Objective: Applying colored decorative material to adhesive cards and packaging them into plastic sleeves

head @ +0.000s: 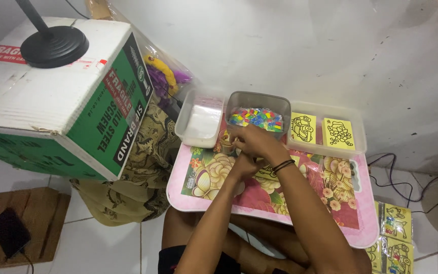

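While both hands meet at the near rim of the grey tub [257, 99], seen from the head camera: right hand [257, 140] curled shut, fingers pinched on something too small to identify; left hand [243, 165] closed just beneath it, contents hidden by the right; black bands on right wrist

Grey tub of small multicoloured pieces [257, 118] standing at far edge of pink floral lap bench [275, 193], between white tray [201, 120] on the left and clear tray [330, 133] holding two yellow outline cards [320, 130] on the right; a small brown item [226, 140] just beside the fingers, kind unclear

Cardboard box [51, 96] bearing a black lamp base [54, 46] close on the left, patterned cloth [143, 162] below it; more yellow card packs [395, 234] on the floor at right; dark phone [8, 232] on a wooden board at far left

Risks judged: tub set right at the fingers, liable to tip from a knock of the knuckles and scatter pieces over bench and floor; lap bench resting on legs, any shift of the knees likely to slide the trays; tiny pinched piece easily dropped and lost against the busy floral print
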